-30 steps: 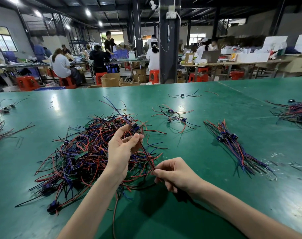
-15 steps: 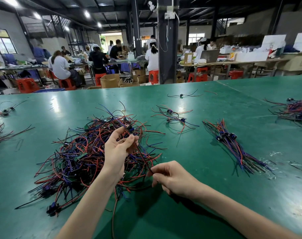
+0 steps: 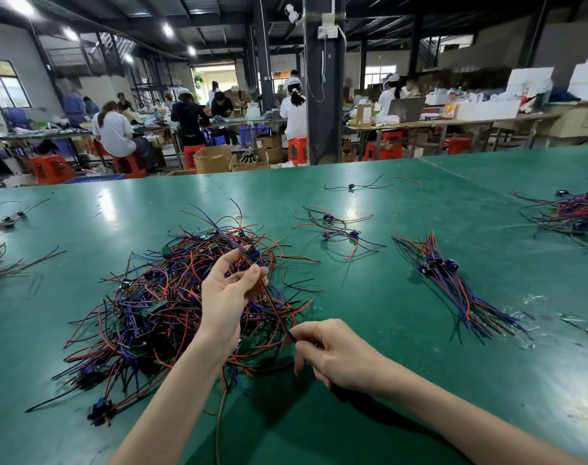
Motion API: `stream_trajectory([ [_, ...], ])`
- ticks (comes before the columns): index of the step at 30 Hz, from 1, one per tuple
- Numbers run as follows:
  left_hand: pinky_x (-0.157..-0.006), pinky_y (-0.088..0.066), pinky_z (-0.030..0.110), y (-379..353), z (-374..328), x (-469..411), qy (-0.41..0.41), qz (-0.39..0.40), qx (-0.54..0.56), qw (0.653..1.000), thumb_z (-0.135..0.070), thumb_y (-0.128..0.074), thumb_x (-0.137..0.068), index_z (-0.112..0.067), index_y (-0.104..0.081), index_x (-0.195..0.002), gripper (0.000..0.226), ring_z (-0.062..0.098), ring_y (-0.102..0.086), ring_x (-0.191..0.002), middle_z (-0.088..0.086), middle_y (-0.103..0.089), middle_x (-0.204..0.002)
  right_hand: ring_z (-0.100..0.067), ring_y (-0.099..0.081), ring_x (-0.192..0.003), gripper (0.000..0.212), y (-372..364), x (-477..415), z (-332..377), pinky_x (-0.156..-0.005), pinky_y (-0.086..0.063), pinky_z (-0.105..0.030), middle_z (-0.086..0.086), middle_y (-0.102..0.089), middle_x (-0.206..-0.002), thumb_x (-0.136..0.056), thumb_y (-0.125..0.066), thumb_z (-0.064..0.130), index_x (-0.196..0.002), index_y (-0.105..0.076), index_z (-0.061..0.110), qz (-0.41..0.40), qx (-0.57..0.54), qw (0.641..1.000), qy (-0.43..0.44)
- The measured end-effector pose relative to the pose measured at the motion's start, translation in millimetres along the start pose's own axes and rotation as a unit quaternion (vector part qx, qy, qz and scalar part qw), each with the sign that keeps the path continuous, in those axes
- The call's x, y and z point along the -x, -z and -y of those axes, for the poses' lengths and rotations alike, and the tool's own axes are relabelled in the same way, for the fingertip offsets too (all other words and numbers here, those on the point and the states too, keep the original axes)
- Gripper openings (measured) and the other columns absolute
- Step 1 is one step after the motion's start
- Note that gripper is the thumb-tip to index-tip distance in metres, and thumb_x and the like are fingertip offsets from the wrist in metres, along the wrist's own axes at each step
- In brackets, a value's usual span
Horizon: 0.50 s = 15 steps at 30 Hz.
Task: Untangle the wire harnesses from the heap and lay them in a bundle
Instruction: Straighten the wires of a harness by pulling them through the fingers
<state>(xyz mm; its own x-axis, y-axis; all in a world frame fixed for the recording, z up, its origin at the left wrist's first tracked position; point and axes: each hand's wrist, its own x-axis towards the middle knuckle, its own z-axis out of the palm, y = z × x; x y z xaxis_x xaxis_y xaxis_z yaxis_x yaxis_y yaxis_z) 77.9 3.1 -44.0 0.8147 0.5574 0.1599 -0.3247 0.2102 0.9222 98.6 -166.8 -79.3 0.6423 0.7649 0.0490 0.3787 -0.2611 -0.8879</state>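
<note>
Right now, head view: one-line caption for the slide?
Left hand and right hand hold one harness taut over the heap; sorted bundle lies right on the green table.

Bare forearms end in two bare hands, left hand (image 3: 224, 297) and right hand (image 3: 339, 357), slender-fingered.

Assembly workshop, probably for electronics.
A green bench (image 3: 386, 330) littered with wire harnesses (image 3: 172, 297); far off, workers (image 3: 113, 129) sit on red stools (image 3: 51, 167) among cartons (image 3: 212, 159).

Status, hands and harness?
Left hand holds one harness near its connector; right hand pinches its other end. Harness stretched over heap. Bundle apart, to right.
</note>
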Motion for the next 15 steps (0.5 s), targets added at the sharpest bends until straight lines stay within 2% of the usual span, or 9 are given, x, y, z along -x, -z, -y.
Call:
stream_trajectory([
  [4, -0.068, -0.058, 0.021, 0.5, -0.5, 0.2, -0.002, -0.004, 0.001, 1.000, 0.005, -0.055, -0.090, -0.017, -0.056, -0.109, 0.030, 0.019, -0.064, -0.075, 0.013, -0.066, -0.082, -0.003, -0.039, -0.032, 0.022, 0.1, -1.6, 1.4, -0.037, -0.031, -0.012, 0.002, -0.063, -0.066, -0.094, -0.041, 0.002, -0.097, -0.056, 0.017, -0.013, 0.019, 1.000, 0.014],
  [8, -0.066, -0.056, 0.019, 0.5, -1.0, 0.9, -0.017, -0.004, -0.009, 1.000, 0.005, -0.055, -0.090, -0.019, -0.057, -0.106, 0.030, 0.018, -0.065, -0.077, 0.014, -0.067, -0.083, -0.003, -0.035, -0.030, 0.022, 2.2, -4.3, 2.7, -0.033, -0.029, -0.014, 0.002, -0.057, -0.058, -0.094, -0.041, 0.001, -0.096, -0.058, 0.014, -0.011, -0.041, 0.999, -0.026],
  [12, -0.066, -0.056, 0.018, -1.1, 0.2, 1.8, -0.023, 0.004, -0.005, 1.000, 0.006, -0.055, -0.089, -0.014, -0.055, -0.113, 0.031, 0.013, -0.067, -0.072, 0.013, -0.067, -0.081, -0.005, -0.026, -0.025, 0.027, 2.5, -7.0, 1.4, -0.028, -0.019, -0.014, 0.003, -0.048, -0.049, -0.093, -0.036, -0.005, -0.094, -0.059, 0.009, -0.024, -0.138, 0.986, -0.094],
  [15, -0.068, -0.056, 0.019, -3.2, 1.3, 2.7, -0.028, 0.015, -0.001, 0.999, 0.006, -0.056, -0.088, -0.016, -0.058, -0.108, 0.030, 0.011, -0.068, -0.070, 0.012, -0.068, -0.078, -0.005, -0.023, -0.023, 0.028, 2.2, -7.7, 0.4, -0.029, -0.013, -0.012, 0.004, -0.045, -0.045, -0.092, -0.034, -0.007, -0.092, -0.060, 0.005, -0.031, -0.182, 0.974, -0.129],
])
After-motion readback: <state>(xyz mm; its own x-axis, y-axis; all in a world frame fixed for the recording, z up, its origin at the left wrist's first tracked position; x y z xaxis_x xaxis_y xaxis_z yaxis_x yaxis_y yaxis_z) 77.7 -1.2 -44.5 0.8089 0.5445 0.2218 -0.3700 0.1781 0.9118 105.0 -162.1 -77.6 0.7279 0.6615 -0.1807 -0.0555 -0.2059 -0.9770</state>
